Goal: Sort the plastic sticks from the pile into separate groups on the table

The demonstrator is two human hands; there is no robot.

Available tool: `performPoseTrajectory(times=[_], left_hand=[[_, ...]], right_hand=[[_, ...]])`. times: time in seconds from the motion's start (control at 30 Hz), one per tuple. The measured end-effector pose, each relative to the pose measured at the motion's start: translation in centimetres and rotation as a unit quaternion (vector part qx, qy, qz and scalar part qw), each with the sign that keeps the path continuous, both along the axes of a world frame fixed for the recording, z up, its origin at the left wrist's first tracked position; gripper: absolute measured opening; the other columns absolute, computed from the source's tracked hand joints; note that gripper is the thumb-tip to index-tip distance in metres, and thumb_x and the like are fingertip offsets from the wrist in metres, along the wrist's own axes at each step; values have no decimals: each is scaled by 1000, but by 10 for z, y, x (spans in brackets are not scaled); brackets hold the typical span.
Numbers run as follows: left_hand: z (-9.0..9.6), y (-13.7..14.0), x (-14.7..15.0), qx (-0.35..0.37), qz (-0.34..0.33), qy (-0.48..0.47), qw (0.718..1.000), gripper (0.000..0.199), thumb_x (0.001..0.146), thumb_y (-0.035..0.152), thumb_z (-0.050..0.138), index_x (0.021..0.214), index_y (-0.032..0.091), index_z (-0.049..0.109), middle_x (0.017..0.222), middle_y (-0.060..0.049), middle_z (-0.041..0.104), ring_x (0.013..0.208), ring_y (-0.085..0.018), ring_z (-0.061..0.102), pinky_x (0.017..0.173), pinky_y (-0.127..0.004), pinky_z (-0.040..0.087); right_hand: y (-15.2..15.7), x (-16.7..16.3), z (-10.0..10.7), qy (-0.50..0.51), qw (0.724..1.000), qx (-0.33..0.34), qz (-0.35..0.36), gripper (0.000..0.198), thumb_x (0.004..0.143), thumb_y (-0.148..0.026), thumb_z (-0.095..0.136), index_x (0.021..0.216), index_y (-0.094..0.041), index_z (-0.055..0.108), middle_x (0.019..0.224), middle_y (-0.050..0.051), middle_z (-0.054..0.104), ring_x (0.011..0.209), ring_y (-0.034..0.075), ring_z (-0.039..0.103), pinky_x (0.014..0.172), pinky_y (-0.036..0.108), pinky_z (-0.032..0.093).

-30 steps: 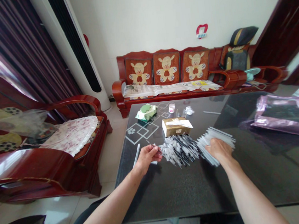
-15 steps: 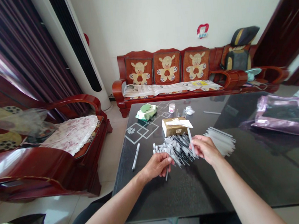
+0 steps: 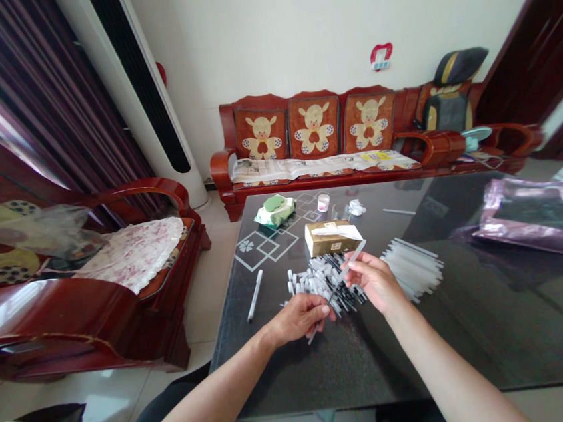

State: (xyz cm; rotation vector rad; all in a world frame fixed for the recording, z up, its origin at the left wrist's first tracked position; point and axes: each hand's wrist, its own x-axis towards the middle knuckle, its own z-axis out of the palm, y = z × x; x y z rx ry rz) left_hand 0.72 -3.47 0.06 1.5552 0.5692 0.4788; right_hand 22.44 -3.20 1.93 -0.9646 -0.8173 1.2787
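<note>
Head view: right hand [image 3: 375,283] fingers pinch a clear tube [image 3: 352,261], left hand [image 3: 300,318] fingers pinch a refill [image 3: 313,332]; misalignment risks scattering the refill pile [image 3: 326,280].

Black table [image 3: 427,350] showing white square lines — red sofa [image 3: 327,166] wearing cream bear cushions [image 3: 313,127]; pile of black-and-white refills [image 3: 326,279] sitting by clear-white tubes [image 3: 413,267], brown box [image 3: 329,238].

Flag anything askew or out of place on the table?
One finished pen lies alone near the table's left edge, apart from the refill pile and the clear barrel stack. Another stray stick sits far back. Left hand and right hand each grip a piece. Nothing looks spilled or damaged.
</note>
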Motion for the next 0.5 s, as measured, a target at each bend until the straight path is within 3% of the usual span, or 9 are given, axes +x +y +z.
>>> performPoseTrajectory(times=[0.27, 0.4, 0.5], left_hand=[[-2, 2, -1, 23, 12, 2, 1000, 50, 86, 57, 49, 88, 12, 68, 57, 1, 51, 42, -5, 40, 40, -17, 29], [-7, 3, 4, -1, 115, -19, 993, 45, 84, 55, 54, 93, 13, 66, 53, 4, 46, 41, -5, 38, 40, -17, 28], [-10, 3, 9, -48, 228, -60, 971, 44, 80, 53, 60, 100, 14, 63, 50, 7, 42, 39, -5, 33, 39, -17, 24]], right_hand=[[-3, -10, -6, -20, 999, -13, 40, 31, 66, -27, 75, 91, -15, 62, 71, 2, 69, 51, 13, 61, 44, 24, 52], [-5, -22, -12, 1, 998, -34, 59, 29, 66, -25, 76, 88, -15, 62, 71, 3, 70, 51, 14, 63, 46, 26, 54], [-6, -32, -16, 26, 996, -52, 69, 26, 65, -22, 77, 84, -15, 61, 67, 3, 70, 53, 15, 65, 49, 26, 56]])
